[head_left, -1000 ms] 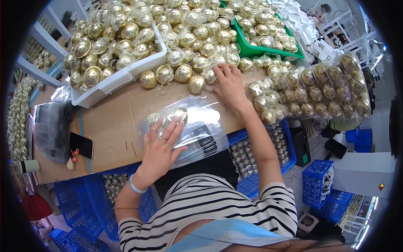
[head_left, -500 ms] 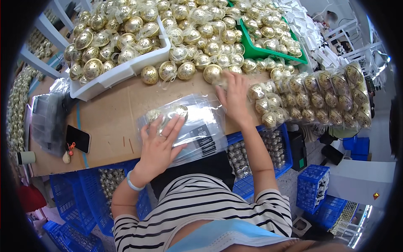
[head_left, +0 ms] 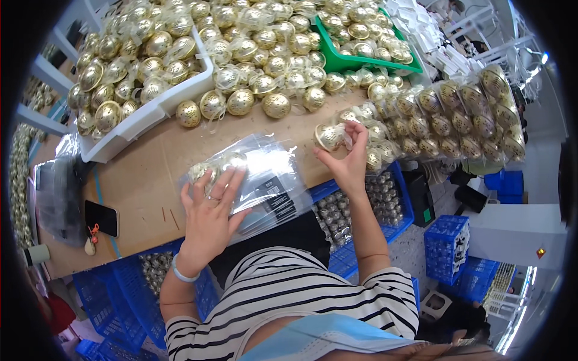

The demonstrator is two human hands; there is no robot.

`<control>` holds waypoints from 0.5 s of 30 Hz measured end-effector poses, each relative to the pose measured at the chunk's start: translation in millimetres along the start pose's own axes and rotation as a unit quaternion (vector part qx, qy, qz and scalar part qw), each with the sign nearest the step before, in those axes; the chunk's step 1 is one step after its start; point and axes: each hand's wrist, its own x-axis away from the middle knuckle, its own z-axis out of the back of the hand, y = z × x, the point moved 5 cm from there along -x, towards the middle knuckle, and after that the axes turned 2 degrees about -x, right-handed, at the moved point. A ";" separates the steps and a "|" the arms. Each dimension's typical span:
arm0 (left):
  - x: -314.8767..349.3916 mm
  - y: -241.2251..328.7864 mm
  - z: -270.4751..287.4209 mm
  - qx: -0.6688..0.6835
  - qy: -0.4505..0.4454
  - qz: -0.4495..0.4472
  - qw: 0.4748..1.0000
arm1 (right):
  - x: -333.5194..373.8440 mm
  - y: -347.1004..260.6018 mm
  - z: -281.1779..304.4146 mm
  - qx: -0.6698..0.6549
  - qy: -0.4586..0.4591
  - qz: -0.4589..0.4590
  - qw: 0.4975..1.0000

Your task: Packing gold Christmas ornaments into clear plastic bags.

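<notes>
Gold perforated ball (head_left: 328,138) — one more off the pile (head_left: 263,83) — is now right of the plastic bag (head_left: 262,161), pinched by the right hand (head_left: 350,171); left hand (head_left: 208,213) stays spread over the bag.

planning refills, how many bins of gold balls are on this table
2: white bin, upper left; green bin, upper right of centre; others may hide under the gold balls.
</notes>
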 end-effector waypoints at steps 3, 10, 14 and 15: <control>-2.2 1.3 -0.3 -0.002 -0.003 -0.004 1.000 | 7.1 2.6 8.0 0.030 -0.045 -0.055 0.997; -3.0 0.4 -4.8 -0.014 0.006 -0.018 1.000 | 20.1 18.4 -4.2 -0.416 -0.175 -0.199 0.870; -1.4 -0.5 -4.7 -0.015 0.005 -0.011 1.000 | 22.2 15.4 -13.4 -0.593 -0.166 -0.233 0.752; -2.6 -1.1 -3.9 -0.012 0.010 -0.013 1.000 | 22.7 22.0 -17.1 -0.595 -0.170 -0.235 0.750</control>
